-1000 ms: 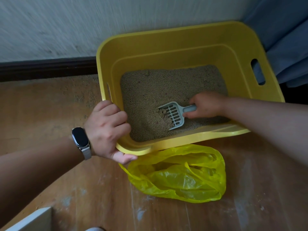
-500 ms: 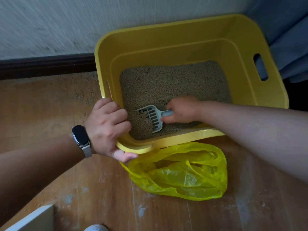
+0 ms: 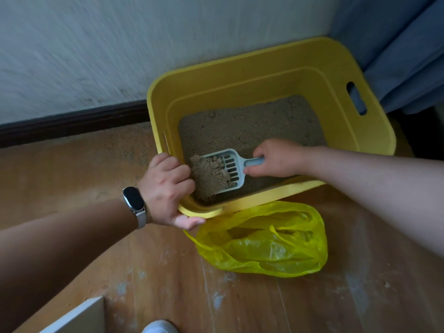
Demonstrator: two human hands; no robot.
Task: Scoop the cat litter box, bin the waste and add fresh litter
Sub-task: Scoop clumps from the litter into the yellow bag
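Lifted since before, scoop (image 3: 225, 169) now carries litter clumps (image 3: 211, 173).

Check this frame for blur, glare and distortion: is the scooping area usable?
Head view: the wall is streaked by motion blur, while the scoop and litter box are fairly sharp, so usable. Head view: light is soft and dim, with no hard shadows and only a mild sheen on the yellow bag. Head view: wide-angle stretch shows toward the frame edges.
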